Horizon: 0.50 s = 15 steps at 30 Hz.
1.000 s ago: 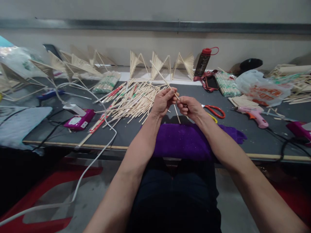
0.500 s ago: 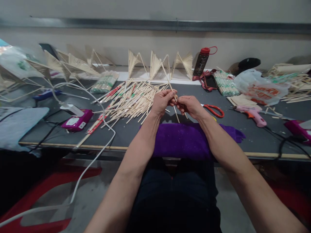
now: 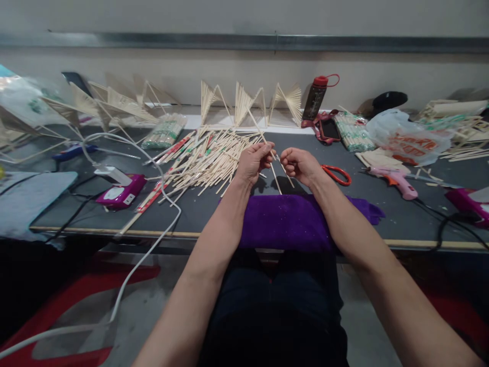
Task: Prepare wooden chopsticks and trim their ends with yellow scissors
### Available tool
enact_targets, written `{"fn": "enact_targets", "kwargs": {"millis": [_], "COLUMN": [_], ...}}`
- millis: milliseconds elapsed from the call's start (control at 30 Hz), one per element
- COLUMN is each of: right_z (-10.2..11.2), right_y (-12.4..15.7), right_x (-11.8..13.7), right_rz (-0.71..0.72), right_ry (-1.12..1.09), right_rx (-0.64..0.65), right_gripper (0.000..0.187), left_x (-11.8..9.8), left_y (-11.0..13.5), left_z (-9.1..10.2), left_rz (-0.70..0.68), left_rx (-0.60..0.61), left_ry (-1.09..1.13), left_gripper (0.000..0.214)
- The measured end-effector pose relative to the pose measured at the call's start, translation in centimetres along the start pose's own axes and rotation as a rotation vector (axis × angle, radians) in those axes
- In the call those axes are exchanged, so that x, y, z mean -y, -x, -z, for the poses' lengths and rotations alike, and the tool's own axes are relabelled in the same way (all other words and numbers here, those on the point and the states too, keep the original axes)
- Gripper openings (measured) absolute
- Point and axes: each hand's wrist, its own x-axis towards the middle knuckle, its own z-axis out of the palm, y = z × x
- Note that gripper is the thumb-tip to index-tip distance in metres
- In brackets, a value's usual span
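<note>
My left hand is closed in a pinch on a thin bamboo stick that runs from the far side down toward me. My right hand is closed too, a little apart from the left, pinching a second, shorter stick. Both hands hover above the dark table, over a purple cloth. A loose pile of bamboo sticks lies just left of my left hand.
Fan-shaped stick structures stand along the wall. Red-handled scissors, a pink glue gun, a dark bottle with a red cap, wrapped stick packs, a plastic bag, a magenta device with a white cable lie around.
My hands have drawn slightly apart; the right hand moved right and now holds its own stick, separate from the one in the left. The long stick has tilted more upright.
</note>
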Motion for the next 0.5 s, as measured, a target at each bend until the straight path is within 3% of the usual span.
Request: {"fn": "enact_targets", "kwargs": {"millis": [167, 333, 500], "right_z": [-0.4, -1.1, -0.6], "right_y": [0.2, 0.5, 0.3], "right_x": [0.2, -0.3, -0.7], "right_rz": [-0.010, -0.013, 0.024], "right_ry": [0.016, 0.122, 0.152], "right_rx": [0.014, 0.042, 0.094], "right_gripper": [0.008, 0.023, 0.021], "left_x": [0.0, 0.3, 0.2], "left_y": [0.0, -0.1, 0.0], "left_z": [0.1, 0.2, 0.1], "left_rz": [0.007, -0.037, -0.020], "left_rx": [-0.002, 0.047, 0.069], "left_ry": [0.019, 0.004, -0.037], "left_gripper": [0.014, 0.017, 0.020]}}
